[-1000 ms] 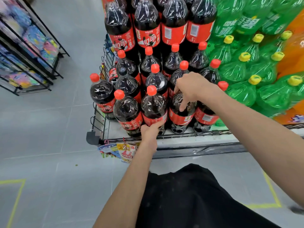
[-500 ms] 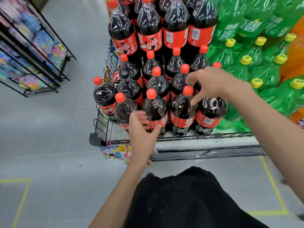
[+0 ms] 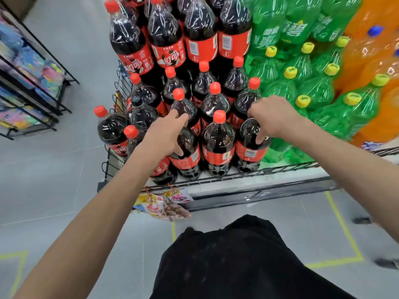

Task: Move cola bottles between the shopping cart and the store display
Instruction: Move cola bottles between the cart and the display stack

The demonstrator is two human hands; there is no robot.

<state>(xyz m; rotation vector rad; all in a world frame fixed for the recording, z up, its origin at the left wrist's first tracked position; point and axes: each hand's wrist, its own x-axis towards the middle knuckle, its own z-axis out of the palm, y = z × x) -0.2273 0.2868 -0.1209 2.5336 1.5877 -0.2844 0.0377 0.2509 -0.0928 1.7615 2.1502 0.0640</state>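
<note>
Your left hand is curled over the neck and shoulder of a cola bottle in the front row of the display shelf, fingers wrapped down its side. Your right hand has its grip closed the same way over the top of the rightmost front cola bottle, cap hidden under the palm. Between them stands a third front-row bottle, red cap showing. All three stand upright, long axis vertical, caps up, bases just behind the wire rail on the shelf's front edge. More cola bottles crowd close behind and above, and green soda bottles press against the right side, so the open room lies toward you, over the front edge onto the grey floor. One cola bottle stands at the shelf's left end.
</note>
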